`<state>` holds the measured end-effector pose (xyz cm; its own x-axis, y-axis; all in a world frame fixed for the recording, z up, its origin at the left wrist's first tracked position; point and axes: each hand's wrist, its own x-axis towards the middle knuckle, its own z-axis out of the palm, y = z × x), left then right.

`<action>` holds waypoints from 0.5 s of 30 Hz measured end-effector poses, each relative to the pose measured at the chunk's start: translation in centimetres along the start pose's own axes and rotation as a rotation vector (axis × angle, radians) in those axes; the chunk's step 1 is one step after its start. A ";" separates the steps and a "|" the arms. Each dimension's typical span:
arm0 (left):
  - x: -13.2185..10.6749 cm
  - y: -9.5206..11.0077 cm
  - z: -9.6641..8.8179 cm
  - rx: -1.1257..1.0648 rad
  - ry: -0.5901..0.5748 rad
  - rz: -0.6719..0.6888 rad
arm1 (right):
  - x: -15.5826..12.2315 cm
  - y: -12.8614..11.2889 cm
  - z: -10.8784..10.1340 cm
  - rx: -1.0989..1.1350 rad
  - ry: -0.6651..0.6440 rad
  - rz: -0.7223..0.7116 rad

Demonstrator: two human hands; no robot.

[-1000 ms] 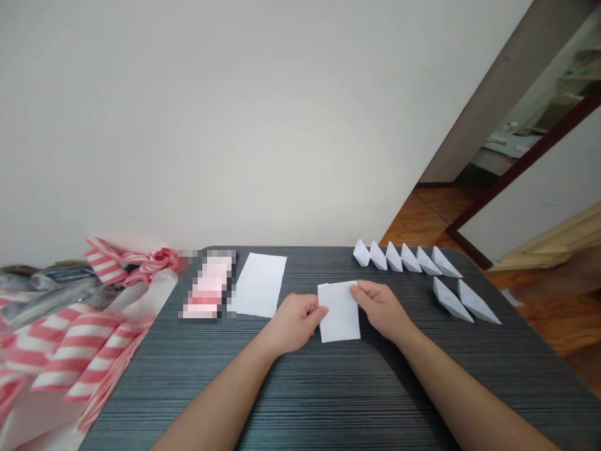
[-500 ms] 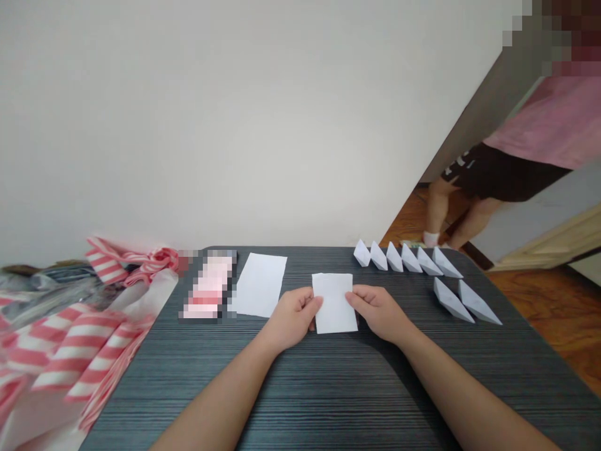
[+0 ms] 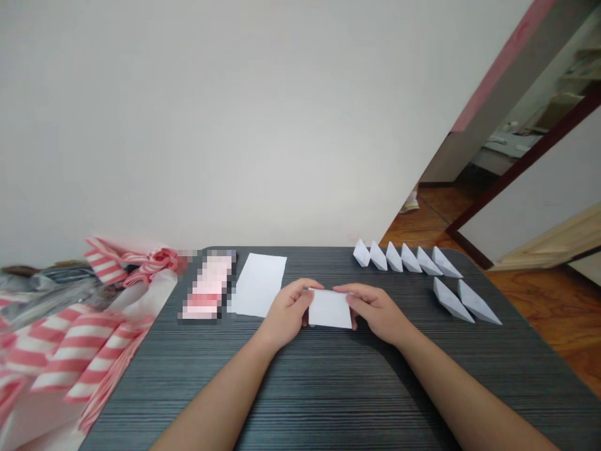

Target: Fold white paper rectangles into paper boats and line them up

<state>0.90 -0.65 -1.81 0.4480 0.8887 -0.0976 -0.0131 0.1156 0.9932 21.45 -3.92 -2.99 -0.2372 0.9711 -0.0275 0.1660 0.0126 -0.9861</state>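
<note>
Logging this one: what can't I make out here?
All in the head view:
Held paper: far side, turned away.
Left hand and right hand: partly behind the paper.
Pink item: details, lost to pixelation.
Person: mostly hidden by the wall.
Striped cloth: full extent, cut off by the left edge.

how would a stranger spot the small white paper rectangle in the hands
Find the dark, finely streaked table before the pale wall. Near its middle, the left hand and right hand grip a small white paper rectangle by its sides. It alone is held; the flat white paper sheet and pointed, folded white paper pieces lie on the table.
</note>
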 end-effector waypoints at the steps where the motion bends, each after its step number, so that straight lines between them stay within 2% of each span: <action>1: 0.0 0.0 -0.1 0.001 0.003 -0.003 | 0.0 0.1 0.0 0.003 0.003 0.003; 6: 0.0 -0.2 -0.5 -0.039 -0.061 0.004 | -0.1 0.2 -0.2 -0.071 -0.001 -0.006; 15: 0.0 -0.4 0.0 0.060 -0.040 0.021 | 0.1 0.2 0.0 -0.089 0.011 -0.058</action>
<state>0.93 -0.69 -2.19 0.4832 0.8723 -0.0752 0.0306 0.0690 0.9971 21.51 -3.83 -3.20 -0.2382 0.9707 0.0316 0.2364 0.0895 -0.9675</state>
